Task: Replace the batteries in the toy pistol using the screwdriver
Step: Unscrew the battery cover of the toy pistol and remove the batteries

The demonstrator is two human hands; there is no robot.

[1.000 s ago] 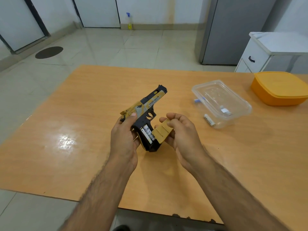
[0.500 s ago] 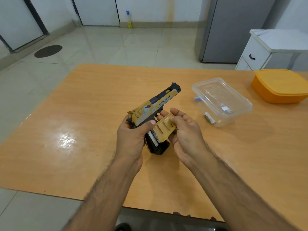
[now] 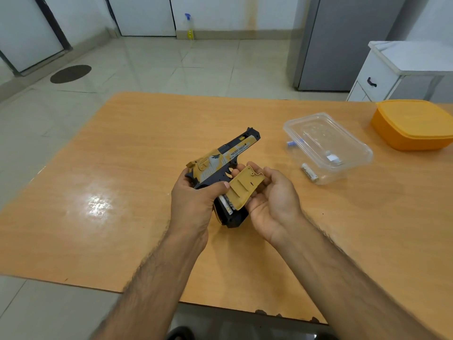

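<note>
A tan and black toy pistol [image 3: 226, 157] is held above the wooden table [image 3: 98, 168], barrel pointing up and to the right. My left hand [image 3: 193, 200] grips its rear and grip. White batteries [image 3: 226, 204] show in the uncovered grip compartment. My right hand [image 3: 272, 200] holds the tan battery cover [image 3: 241, 190] against the grip, partly over the batteries. A loose battery [image 3: 309, 172] lies on the table by the clear container. A blue-handled tool [image 3: 293, 143], perhaps the screwdriver, lies behind that container.
A clear plastic container [image 3: 343, 133] lies to the right of the pistol with a small white item under it. An orange lidded box [image 3: 414, 123] sits at the far right. A white cabinet [image 3: 382, 74] and a grey fridge [image 3: 343, 40] stand beyond the table.
The pistol has shifted right and tilted more upward. My right hand has brought the tan cover from beside the grip onto the battery compartment. My left thumb now wraps the frame.
</note>
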